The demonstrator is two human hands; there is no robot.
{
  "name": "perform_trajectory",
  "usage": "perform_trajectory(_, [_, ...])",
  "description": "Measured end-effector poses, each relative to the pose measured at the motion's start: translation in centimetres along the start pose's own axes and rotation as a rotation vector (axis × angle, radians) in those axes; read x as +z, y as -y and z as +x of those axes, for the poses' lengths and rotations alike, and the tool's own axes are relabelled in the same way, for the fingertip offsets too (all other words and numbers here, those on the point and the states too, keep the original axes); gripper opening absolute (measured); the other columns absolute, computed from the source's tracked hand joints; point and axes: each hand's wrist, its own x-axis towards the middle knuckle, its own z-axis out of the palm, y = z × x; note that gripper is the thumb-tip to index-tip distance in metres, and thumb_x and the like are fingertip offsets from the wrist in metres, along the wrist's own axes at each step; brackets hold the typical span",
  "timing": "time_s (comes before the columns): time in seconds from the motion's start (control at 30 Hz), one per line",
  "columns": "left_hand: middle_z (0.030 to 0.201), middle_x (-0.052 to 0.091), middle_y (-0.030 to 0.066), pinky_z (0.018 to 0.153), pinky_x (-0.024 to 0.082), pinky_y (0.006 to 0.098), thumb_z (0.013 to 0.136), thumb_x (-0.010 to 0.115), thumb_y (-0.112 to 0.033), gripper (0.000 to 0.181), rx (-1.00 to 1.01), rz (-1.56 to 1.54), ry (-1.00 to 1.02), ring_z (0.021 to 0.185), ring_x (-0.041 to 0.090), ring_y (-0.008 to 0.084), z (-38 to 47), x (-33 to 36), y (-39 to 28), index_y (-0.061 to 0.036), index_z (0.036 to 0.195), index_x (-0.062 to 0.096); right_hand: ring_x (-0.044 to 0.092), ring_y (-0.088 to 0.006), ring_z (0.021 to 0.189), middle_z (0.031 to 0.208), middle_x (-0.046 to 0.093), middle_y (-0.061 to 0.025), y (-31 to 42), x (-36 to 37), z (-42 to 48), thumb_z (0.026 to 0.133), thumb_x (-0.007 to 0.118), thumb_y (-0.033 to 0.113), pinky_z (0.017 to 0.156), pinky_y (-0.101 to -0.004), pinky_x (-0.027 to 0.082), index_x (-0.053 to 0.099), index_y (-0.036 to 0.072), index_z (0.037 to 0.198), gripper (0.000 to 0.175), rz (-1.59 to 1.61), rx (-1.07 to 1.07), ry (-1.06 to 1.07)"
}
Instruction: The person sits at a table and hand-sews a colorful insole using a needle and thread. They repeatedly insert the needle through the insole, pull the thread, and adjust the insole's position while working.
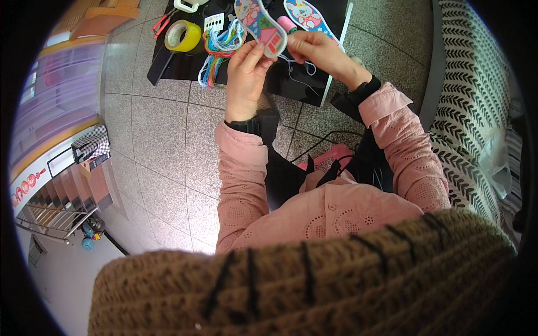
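Note:
My left hand grips the rounded lower end of a printed embroidery insole with a pale edge, thumb on top. The print has a cartoon animal, blue ground and a red patch. Close to the insole's right edge, the thumb and fingers of my right hand are drawn together; whatever is between them is hidden. Pale thread loops below the right fingers and trails over the black tabletop. A second, similar insole lies behind the right hand. A spool of pink thread is between the insoles.
Left of my hands are multicoloured embroidery floss, a white card with holes, yellow tape and red-handled pliers or scissors. A white-handled container is behind them. A patterned sofa cover is at right.

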Motion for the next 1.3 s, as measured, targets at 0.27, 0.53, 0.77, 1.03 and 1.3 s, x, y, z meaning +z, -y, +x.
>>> perform_trajectory(0.27, [0.098,0.064,0.0063,0.069,0.043,0.0243,0.096,0.058,-0.011,0.013,0.133,0.149,-0.159,0.077,0.052,0.0094,-0.1,0.1,-0.2,-0.0010,0.104,0.059,0.062,-0.0059,0.083,0.090,0.069,-0.0012,-1.8,0.0,0.6,0.093,0.066,0.014,0.073,-0.0202,0.049,0.068,0.000,0.099,0.015,-0.130,-0.171,-0.046])
perform_trajectory(0.53, [0.083,0.061,0.0009,0.059,0.037,0.0183,0.099,0.055,-0.013,0.014,0.424,0.709,-0.212,0.065,0.047,0.0031,-0.8,1.6,-0.1,0.0004,0.103,0.056,0.054,-0.0066,0.079,0.085,0.056,0.0026,-1.8,0.4,0.8,0.092,0.066,0.010,0.072,-0.0217,0.046,0.067,-0.001,0.097,0.012,-0.250,-0.377,0.011])
perform_trajectory(0.77, [0.091,0.062,0.0015,0.062,0.039,0.0182,0.097,0.057,-0.012,0.016,0.256,0.378,-0.198,0.069,0.047,0.0035,-0.6,1.4,-0.1,0.0013,0.107,0.059,0.051,-0.0085,0.074,0.081,0.051,0.0025,-1.9,0.5,0.8,0.091,0.066,0.008,0.069,-0.0245,0.043,0.064,-0.002,0.093,0.010,-0.154,-0.264,0.091])
perform_trajectory(1.03, [0.085,0.059,0.0008,0.064,0.036,0.0219,0.098,0.054,-0.009,0.018,0.145,0.090,-0.171,0.066,0.043,0.0058,-0.5,1.6,0.2,0.0021,0.110,0.059,0.061,-0.0296,0.090,0.095,0.060,-0.0145,-1.1,0.6,0.4,0.087,0.066,0.008,0.076,-0.0366,0.048,0.060,0.001,0.090,0.009,-0.639,-0.506,-0.079])
perform_trajectory(1.3, [0.066,0.045,0.0003,0.069,0.033,0.0255,0.095,0.056,-0.009,0.014,0.048,-0.377,0.108,0.058,0.038,0.0067,0.2,-1.0,-0.7,0.0021,0.102,0.060,0.061,-0.0359,0.093,0.098,0.058,-0.0154,-0.3,0.5,0.0,0.087,0.061,0.007,0.077,-0.0413,0.049,0.060,0.005,0.091,0.004,-0.863,-0.508,-0.200])
